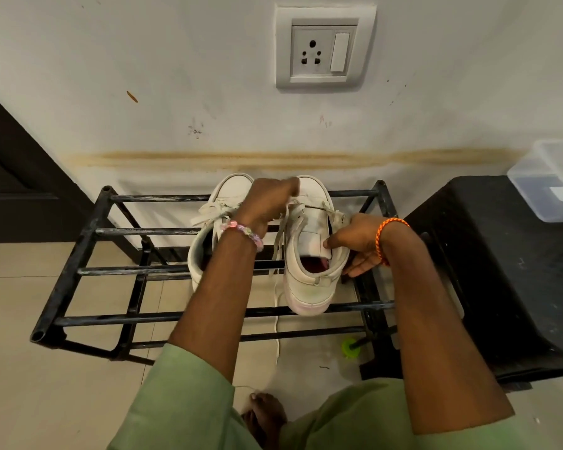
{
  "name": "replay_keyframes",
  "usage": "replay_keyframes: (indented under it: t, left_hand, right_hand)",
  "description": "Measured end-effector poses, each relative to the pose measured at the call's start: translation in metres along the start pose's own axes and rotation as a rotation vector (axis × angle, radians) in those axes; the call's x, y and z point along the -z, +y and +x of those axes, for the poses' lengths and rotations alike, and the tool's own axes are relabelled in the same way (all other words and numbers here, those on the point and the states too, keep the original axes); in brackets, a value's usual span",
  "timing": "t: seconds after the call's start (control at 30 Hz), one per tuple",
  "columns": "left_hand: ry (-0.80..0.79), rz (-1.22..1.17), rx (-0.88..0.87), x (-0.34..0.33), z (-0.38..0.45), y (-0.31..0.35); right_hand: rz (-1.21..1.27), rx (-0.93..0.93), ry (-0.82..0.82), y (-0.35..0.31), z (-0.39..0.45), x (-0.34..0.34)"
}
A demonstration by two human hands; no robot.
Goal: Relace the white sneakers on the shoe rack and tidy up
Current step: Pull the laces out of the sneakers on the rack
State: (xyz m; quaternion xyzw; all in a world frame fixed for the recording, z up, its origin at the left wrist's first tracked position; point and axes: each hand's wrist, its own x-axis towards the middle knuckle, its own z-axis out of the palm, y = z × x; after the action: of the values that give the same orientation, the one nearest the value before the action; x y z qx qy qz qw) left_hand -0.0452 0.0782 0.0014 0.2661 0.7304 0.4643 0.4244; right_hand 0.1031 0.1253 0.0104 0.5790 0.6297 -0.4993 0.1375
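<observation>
A clear plastic box [548, 177] sits on a black stool [507, 271] just to the right of the shoe rack [88, 232]; what is in the box is too blurry to tell. Two white sneakers sit side by side on the top bars of the black rack, toes toward the wall. The left sneaker [208, 222] has its lace tied. The right sneaker [309, 254] has loose laces [278, 241], and one end hangs down through the bars toward the floor. The left hand [267, 203] is curled over the laces near the toe of the right sneaker and pinches them. The right hand [355, 241] holds that shoe's side, thumb on the tongue, fingers curled under it. The rack's left half is bare bars.
</observation>
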Motion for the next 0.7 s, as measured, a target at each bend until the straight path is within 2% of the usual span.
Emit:
replay_keyframes:
  t: [0.07,0.17,0.27,0.37,0.4,0.47,0.6,0.7]
  left_hand:
    - [0.02,-0.208,0.067,0.012,-0.001,0.003]
    - [0.093,-0.402,0.076,0.028,-0.001,0.004]
    - [0.24,-0.321,-0.07,0.028,-0.003,0.011]
    - [0.363,-0.152,-0.226,0.025,-0.008,0.018]
    - [0.346,-0.091,-0.26,0.025,-0.008,0.019]
    - [0.206,0.066,-0.252,0.026,-0.012,0.022]
    - [-0.191,0.398,0.007,0.013,-0.023,0.016]
    - [-0.276,0.242,0.118,0.01,-0.021,0.004]
  right_hand:
    - [0.003,-0.002,0.0,0.0,-0.001,-0.001]
    - [-0.005,-0.007,0.005,0.0,-0.003,-0.001]
    - [-0.03,0.091,0.125,-0.001,-0.003,0.0]
    - [-0.1,0.323,0.419,-0.003,0.007,0.0]
    - [-0.103,0.394,0.495,-0.003,0.01,-0.001]
    - [-0.099,0.496,0.578,-0.007,0.016,-0.005]
    - [-0.25,0.48,0.596,-0.014,0.024,-0.019]
    - [-0.319,0.479,0.592,-0.02,0.027,-0.027]
